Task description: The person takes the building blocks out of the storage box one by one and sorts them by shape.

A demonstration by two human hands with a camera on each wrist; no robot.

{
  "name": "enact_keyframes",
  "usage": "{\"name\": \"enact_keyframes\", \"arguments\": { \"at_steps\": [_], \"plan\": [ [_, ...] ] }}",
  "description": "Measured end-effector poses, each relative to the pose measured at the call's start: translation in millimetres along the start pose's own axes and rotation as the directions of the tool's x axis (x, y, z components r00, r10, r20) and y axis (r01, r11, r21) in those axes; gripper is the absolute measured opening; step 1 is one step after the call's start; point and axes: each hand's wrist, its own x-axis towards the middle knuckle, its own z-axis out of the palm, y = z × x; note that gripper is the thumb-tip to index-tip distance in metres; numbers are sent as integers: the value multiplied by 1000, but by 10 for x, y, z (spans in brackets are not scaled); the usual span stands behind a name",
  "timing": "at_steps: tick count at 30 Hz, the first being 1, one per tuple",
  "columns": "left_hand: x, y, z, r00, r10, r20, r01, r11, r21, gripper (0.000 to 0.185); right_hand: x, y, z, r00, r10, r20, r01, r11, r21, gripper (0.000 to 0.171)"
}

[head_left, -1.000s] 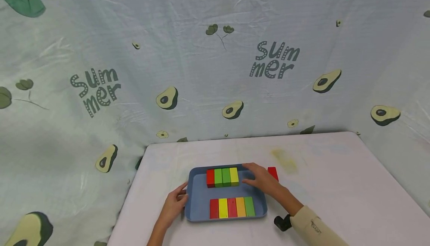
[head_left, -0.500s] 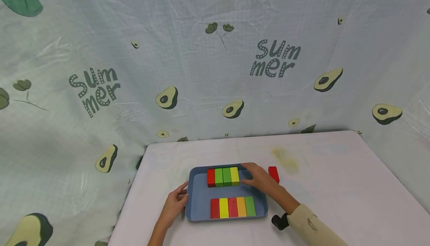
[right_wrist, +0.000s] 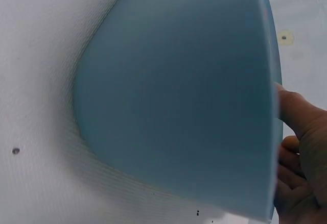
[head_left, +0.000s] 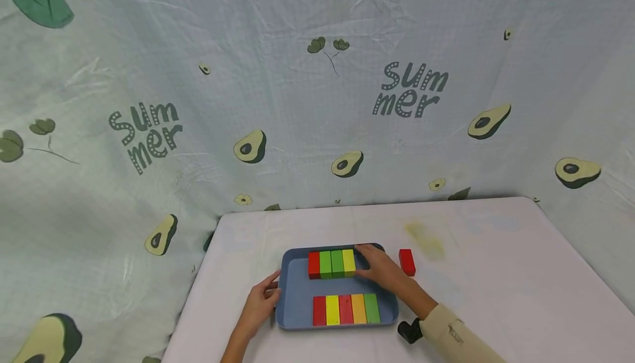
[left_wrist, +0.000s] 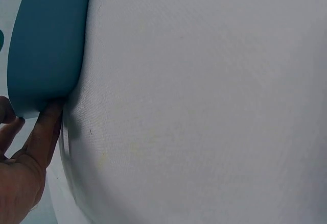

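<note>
Right hand (head_left: pixel 379 268) at far yellow block (head_left: pixel 349 263), left hand (head_left: pixel 258 303) at tray (head_left: pixel 296 291) edge, both spread apart; bare room between block rows (head_left: pixel 345 309).

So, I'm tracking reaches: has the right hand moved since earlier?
Yes: the right hand shifted slightly left, toward the far yellow block, judged against the tray in the head view.

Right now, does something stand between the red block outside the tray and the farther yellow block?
Yes: left of the red block come the tray's right rim and the right hand, beside the yellow block.
</note>
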Motion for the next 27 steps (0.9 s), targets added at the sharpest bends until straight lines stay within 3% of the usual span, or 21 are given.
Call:
{"name": "enact_keyframes", "arguments": {
  "at_steps": [21, 25, 27],
  "plan": [
    [52, -79, -10, 1000, -1, 11, 1, 1000, 1, 48, -17, 28, 29, 993, -93, 67, 91, 996, 20, 61],
    [-41, 126, -26, 1000, 3, 14, -3, 1000, -6, 47, -20, 31, 35, 993, -104, 53, 102, 994, 23, 63],
    [-53, 148, -23, 1000, 3, 15, -3, 1000, -7, 47, -21, 26, 34, 994, -103, 44, 101, 994, 30, 64]
  ]
}}
